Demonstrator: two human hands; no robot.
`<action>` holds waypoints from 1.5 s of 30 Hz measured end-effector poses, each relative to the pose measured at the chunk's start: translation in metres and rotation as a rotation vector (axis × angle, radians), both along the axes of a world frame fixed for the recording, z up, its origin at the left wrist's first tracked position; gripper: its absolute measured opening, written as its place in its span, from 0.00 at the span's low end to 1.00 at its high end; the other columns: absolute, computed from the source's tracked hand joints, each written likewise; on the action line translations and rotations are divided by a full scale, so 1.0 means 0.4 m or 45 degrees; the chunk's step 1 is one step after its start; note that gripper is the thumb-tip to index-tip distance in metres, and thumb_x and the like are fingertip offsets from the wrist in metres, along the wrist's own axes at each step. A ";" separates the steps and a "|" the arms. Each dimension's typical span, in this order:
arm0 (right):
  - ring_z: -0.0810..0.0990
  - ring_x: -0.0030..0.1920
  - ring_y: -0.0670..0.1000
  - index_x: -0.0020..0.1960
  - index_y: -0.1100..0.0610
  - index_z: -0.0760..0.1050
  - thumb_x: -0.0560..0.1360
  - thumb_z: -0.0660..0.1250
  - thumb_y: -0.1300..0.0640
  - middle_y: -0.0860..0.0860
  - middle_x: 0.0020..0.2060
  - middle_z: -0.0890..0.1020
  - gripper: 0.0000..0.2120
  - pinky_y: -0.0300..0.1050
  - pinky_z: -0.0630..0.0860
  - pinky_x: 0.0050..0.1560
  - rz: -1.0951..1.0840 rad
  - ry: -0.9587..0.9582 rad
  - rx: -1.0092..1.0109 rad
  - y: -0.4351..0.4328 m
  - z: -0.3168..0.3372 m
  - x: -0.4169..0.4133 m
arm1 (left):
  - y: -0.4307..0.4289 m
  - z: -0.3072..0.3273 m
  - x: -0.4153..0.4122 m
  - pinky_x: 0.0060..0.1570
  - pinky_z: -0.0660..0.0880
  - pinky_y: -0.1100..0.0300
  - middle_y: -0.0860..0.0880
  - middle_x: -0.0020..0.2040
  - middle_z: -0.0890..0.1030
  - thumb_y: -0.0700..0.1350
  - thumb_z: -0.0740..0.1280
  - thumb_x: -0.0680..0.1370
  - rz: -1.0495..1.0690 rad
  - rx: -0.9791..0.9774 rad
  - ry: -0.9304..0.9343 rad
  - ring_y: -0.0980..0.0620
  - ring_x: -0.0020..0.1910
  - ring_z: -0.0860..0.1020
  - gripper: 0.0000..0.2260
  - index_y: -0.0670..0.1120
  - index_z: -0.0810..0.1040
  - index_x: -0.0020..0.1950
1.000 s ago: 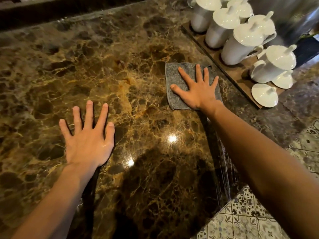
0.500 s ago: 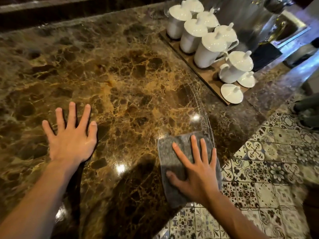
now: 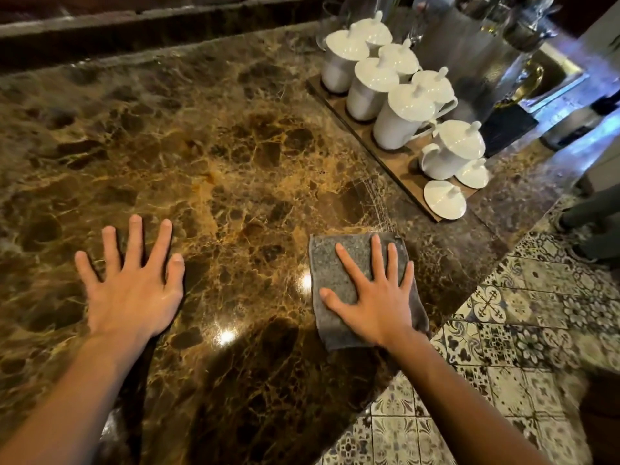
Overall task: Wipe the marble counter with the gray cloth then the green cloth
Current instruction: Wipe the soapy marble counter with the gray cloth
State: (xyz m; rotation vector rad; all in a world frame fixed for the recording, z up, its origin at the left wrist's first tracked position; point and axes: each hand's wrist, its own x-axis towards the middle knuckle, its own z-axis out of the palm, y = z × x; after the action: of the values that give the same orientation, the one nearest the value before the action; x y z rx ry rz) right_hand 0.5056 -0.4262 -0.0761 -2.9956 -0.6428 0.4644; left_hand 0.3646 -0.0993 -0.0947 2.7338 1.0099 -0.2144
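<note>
Both hands lie flat w/ fingers spread, gripping nothing. Right hand presses palm-down on the gray rectangular felt-like cloth; left hand rests bare on the glossy brown-and-gold veined marble table, well apart from the right.

Gray cloth sits under the right hand, its left and far parts showing past the fingers, and its right side lies close to the table's angled edge. That edge runs diagonally from beyond the right hand down toward the right forearm, w/ patterned blue-and-white floor tiles just past it. So almost no room to the right of the cloth.

Btwn the two hands: open marble w/ bright light glints. Ahead of the left hand and off to its left: wide open marble, up to a dark raised ledge along the far side.

Ahead and to the right of the right hand: a long brown wooden tray, set at a slant, carrying white lidded ceramic cups plus two loose white lids at its near end. Tray's near corner is near the cloth but apart from it, w/ a faint streaky smear on the marble btwn them. Green cloth: can't find it in view.
</note>
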 end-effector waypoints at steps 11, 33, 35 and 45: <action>0.38 0.82 0.62 0.77 0.26 0.40 0.68 0.43 0.15 0.53 0.83 0.41 0.41 0.69 0.36 0.78 0.102 -0.055 0.046 0.218 -0.018 0.431 | 0.002 -0.013 0.001 0.76 0.39 0.36 0.55 0.83 0.40 0.66 0.36 0.81 0.016 0.035 -0.019 0.45 0.82 0.40 0.26 0.67 0.39 0.80; 0.32 0.80 0.62 0.79 0.31 0.35 0.72 0.46 0.20 0.57 0.82 0.35 0.41 0.68 0.36 0.78 0.199 -0.044 0.060 -0.125 -0.020 -0.048 | 0.017 -0.023 -0.007 0.76 0.44 0.31 0.51 0.84 0.47 0.68 0.39 0.80 -0.016 -0.008 -0.058 0.40 0.81 0.45 0.28 0.65 0.47 0.81; 0.34 0.81 0.64 0.80 0.33 0.38 0.73 0.48 0.20 0.58 0.82 0.37 0.42 0.69 0.37 0.78 0.169 -0.064 0.092 -0.155 -0.020 -0.121 | 0.013 -0.017 -0.001 0.75 0.45 0.30 0.47 0.84 0.49 0.66 0.41 0.81 -0.031 0.006 -0.039 0.38 0.81 0.46 0.29 0.59 0.51 0.82; 0.47 0.82 0.63 0.81 0.44 0.61 0.79 0.59 0.33 0.61 0.82 0.53 0.34 0.67 0.44 0.79 0.005 -0.252 0.411 -0.172 -0.052 -0.258 | -0.438 0.104 0.051 0.69 0.67 0.41 0.46 0.71 0.74 0.51 0.64 0.81 -0.317 -0.199 -0.399 0.43 0.69 0.72 0.19 0.46 0.75 0.71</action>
State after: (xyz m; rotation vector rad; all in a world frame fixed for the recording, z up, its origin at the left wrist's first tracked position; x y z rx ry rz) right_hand 0.4025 -0.4950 -0.0967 -2.7496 -0.6643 0.0537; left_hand 0.3851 -0.2746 -0.0531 2.6333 0.5465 0.0912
